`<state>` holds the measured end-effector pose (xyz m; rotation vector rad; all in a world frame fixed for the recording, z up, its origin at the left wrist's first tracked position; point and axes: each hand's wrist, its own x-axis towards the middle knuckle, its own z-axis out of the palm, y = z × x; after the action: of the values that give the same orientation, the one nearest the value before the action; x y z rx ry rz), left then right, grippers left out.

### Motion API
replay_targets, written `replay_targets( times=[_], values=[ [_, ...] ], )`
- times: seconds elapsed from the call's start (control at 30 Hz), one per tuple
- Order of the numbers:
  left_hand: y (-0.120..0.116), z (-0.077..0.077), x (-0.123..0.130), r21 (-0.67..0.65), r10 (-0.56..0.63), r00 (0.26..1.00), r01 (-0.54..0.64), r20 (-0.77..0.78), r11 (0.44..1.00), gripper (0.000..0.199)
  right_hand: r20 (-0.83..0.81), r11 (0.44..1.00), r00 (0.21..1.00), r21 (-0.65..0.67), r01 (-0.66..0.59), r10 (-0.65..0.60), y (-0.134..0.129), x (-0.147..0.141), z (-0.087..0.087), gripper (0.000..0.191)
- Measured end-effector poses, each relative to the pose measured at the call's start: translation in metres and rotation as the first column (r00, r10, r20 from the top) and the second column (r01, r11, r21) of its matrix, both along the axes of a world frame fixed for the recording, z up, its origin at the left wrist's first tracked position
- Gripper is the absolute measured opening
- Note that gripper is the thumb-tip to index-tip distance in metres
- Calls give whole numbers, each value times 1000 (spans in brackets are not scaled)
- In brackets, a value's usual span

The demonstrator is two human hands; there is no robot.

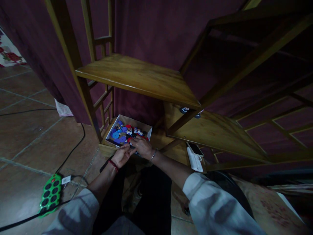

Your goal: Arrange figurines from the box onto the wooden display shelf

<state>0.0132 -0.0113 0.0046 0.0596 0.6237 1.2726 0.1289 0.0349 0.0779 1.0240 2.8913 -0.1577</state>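
Note:
A shallow open cardboard box [148, 134] sits on the low wooden shelf, filled with small figurines [129, 129] and round discs [115, 134] in blue, purple, red and white. At its near edge my two hands meet. My left hand [122, 156], with a red bead bracelet, is turned palm up, its fingers bent together against the other hand's fingertips. My right hand [142, 147], a metal bangle on its wrist, reaches over the box's near right corner with fingers pinched downward. Whatever small item lies between the fingertips is too dark and hidden to name.
A wooden shelf board [139, 76] overhangs the box, with an upright post [88, 101] at left. Small figures stand on the right shelf [210, 127]. A phone [195, 149] rests on a white item below it. A green power strip [51, 195] and cables lie on the tiled floor.

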Motion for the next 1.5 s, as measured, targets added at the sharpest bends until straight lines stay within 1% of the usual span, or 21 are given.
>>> replay_targets(
  times=[0.23, 0.47, 0.7, 0.87, 1.0, 1.2, 1.37, 1.5],
  values=[
    [3, -10, 0, 8, 34, 999, -34, 18, 999, 14, 23, 999, 999, 9, 33, -33, 0, -7, 2, 16],
    [1, -9, 0, 34, 41, 999, -41, -11, 999, 12, -2, 990, 991, 31, 135, -135, -6, -10, 0, 16],
    [0, -8, -1, 55, 39, 999, -39, -1, 998, 15, -6, 972, 972, 28, 233, -233, -10, -12, 6, 18],
    [-2, -6, 2, 62, 25, 1000, -26, 12, 998, 13, -46, 972, 971, -13, 236, -236, -11, -9, 12, 17],
    [-6, -2, 5, 57, 32, 999, -32, 0, 998, 15, -50, 963, 964, -75, 258, -262, -11, -2, 9, 19],
    [-12, 1, 7, 134, -10, 1000, 11, -9, 991, 15, -40, 965, 966, -84, 250, -254, -13, 7, 7, 19],
    [-11, 1, 9, 61, -30, 1000, 30, -6, 998, 16, -76, 965, 964, -75, 250, -255, -11, 8, 4, 21],
    [-11, 1, 8, 70, -20, 1000, 19, 6, 997, 15, -110, 962, 958, -94, 256, -266, -9, 8, 1, 21]
  ],
)
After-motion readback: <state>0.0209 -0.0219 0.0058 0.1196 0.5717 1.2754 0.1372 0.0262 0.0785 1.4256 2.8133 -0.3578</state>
